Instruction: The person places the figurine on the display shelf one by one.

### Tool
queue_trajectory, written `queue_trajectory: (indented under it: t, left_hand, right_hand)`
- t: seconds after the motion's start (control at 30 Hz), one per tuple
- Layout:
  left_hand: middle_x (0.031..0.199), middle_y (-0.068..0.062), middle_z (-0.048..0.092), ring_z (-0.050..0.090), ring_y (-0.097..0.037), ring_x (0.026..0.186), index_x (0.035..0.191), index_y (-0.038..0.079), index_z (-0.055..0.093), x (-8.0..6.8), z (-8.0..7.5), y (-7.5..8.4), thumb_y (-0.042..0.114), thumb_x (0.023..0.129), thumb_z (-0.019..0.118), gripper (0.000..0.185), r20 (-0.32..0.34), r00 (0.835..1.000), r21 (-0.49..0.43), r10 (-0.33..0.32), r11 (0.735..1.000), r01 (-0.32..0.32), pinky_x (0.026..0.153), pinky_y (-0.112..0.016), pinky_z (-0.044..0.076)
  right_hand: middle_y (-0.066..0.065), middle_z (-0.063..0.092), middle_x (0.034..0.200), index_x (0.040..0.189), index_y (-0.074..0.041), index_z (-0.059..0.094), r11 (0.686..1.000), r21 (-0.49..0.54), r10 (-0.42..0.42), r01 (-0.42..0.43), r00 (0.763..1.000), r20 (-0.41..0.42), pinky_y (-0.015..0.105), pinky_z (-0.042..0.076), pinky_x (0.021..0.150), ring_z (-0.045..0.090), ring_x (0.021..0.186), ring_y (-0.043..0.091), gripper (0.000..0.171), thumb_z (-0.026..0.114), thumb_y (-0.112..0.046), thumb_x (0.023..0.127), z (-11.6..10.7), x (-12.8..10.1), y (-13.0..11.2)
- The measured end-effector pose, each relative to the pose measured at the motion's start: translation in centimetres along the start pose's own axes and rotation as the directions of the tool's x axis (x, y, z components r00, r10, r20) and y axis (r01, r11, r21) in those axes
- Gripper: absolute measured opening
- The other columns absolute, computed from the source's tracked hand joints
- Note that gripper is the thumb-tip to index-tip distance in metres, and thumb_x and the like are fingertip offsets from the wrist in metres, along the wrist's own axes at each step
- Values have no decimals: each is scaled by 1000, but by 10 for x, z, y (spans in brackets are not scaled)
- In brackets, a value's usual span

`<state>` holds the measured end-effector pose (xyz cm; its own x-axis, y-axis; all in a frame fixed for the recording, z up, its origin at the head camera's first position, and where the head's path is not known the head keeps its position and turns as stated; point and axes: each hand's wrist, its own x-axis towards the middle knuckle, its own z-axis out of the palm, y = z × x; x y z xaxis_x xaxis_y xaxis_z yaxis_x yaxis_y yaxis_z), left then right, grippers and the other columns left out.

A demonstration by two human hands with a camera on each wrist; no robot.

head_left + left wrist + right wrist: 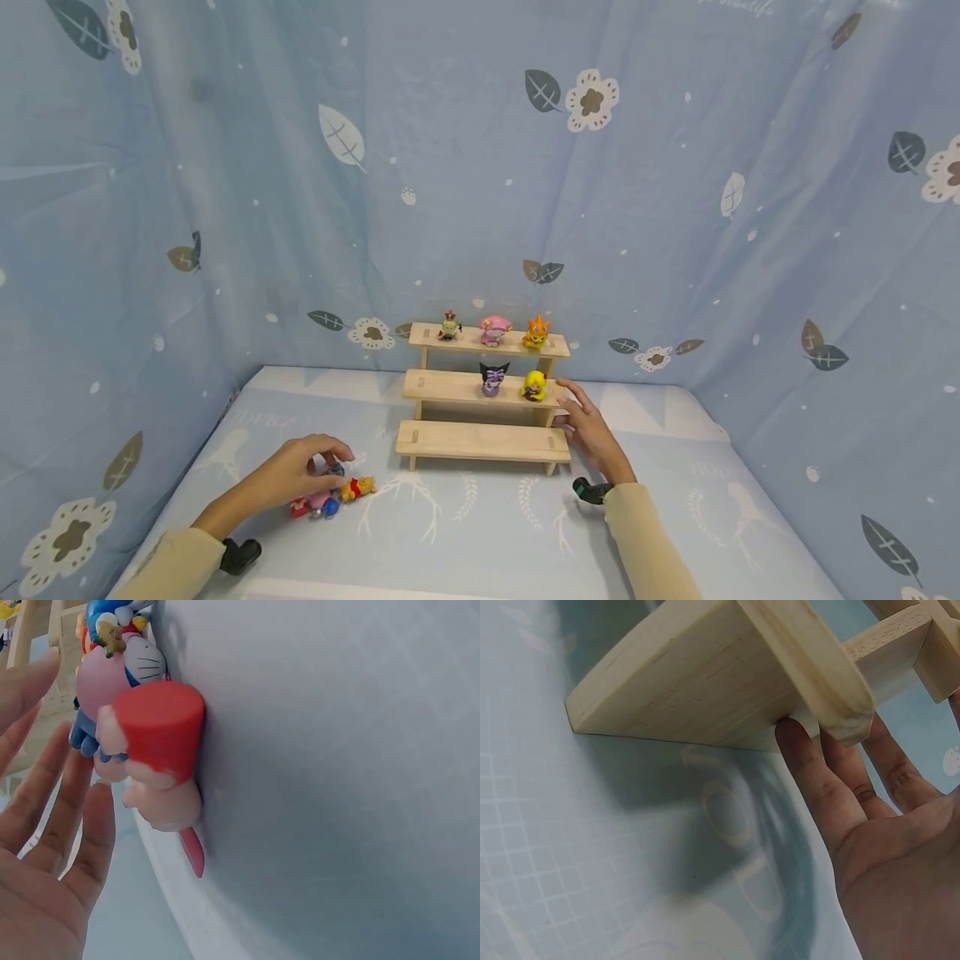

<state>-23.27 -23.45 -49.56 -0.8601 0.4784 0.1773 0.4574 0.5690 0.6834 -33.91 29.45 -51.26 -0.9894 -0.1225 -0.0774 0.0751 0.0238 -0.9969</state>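
Note:
A pale wooden three-step display shelf (483,440) stands on the cloth. Its top step carries a crowned yellow figurine (449,326), a pink figurine (494,330) and an orange spiky-headed figurine (536,332). The middle step bears a black-and-purple figurine (492,379) and a yellow-haired figurine (534,386). My left hand (306,468) hovers over a small cluster, fingers spread; in it are a Winnie the Pooh figurine (357,488) and a red-capped figurine (161,742). At the shelf's right end, fairly straight fingers of my right hand (592,427) touch the wood.
Blue patterned curtains (480,167) enclose the table at the back and both sides. The table is covered with a light printed cloth (465,533). Dark wrist devices (591,491) sit on both wrists.

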Motion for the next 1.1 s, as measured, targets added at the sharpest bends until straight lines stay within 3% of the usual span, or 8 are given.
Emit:
queue_trajectory:
  t: [0.1, 0.2, 0.4, 0.63, 0.8, 1.0, 1.1]
  left_hand:
    - [110, -1, 69, 61, -21, 95, 115, 12, 72, 0, 1, -1, 22, 89, 83, 29, -19, 1000, 45, -11, 999, 12, 72, -29, 53]
    - [113, 1, 69, 61, -20, 96, 116, 13, 71, -1, 2, -3, 24, 88, 84, 33, -17, 998, 75, -62, 995, 63, 75, -31, 55]
    - [114, -4, 69, 62, -18, 93, 121, 8, 67, -1, 4, -8, 21, 85, 86, 42, 35, 989, 22, -144, 989, 143, 74, -28, 56]
    - [107, 0, 67, 62, -17, 89, 118, 6, 70, 1, 1, -8, 22, 83, 88, 43, 70, 974, -4, -215, 977, 215, 70, -26, 55]
    - [99, 0, 66, 62, -16, 87, 117, 5, 70, 0, 1, -9, 19, 83, 87, 40, 32, 981, 22, -194, 981, 193, 70, -26, 55]
    - [99, -1, 61, 61, -16, 86, 117, 3, 70, -1, 3, -11, 14, 79, 90, 45, -60, 983, 35, -171, 984, 173, 70, -24, 55]
    - [97, -2, 57, 59, -17, 86, 121, 2, 70, -1, 5, -11, 9, 76, 92, 51, -74, 978, 24, -194, 980, 196, 69, -24, 54]
  right_hand:
    - [15, 47, 151, 154, -37, 41, 1000, -1, 0, 0, 1000, 0, 42, 54, 91, 62, 105, 26, 56, 62, -47, 102, 0, 0, 0]
    - [16, 46, 152, 155, -37, 41, 1000, 3, 1, -1, 1000, 4, 42, 54, 92, 62, 105, 26, 56, 61, -46, 103, 0, -1, 1]
    - [16, 43, 154, 156, -36, 39, 1000, 0, -4, 4, 1000, 8, 42, 53, 93, 61, 106, 27, 59, 62, -47, 102, 0, -2, 0]
    - [16, 45, 152, 154, -36, 41, 1000, 6, -7, 7, 1000, -3, 41, 54, 90, 63, 103, 25, 59, 63, -48, 101, 1, -2, -2]
    - [15, 46, 152, 153, -37, 42, 1000, 17, 0, 1, 1000, -5, 42, 54, 90, 63, 102, 25, 58, 64, -47, 101, 1, -1, -1]
    - [16, 47, 151, 153, -36, 42, 1000, 29, -5, 5, 1000, 1, 42, 55, 89, 63, 101, 24, 57, 63, -45, 102, 1, -1, -1]
    - [17, 47, 150, 155, -35, 40, 999, 26, -21, 20, 1000, 15, 42, 55, 89, 63, 102, 25, 57, 62, -45, 103, 0, -2, -1]
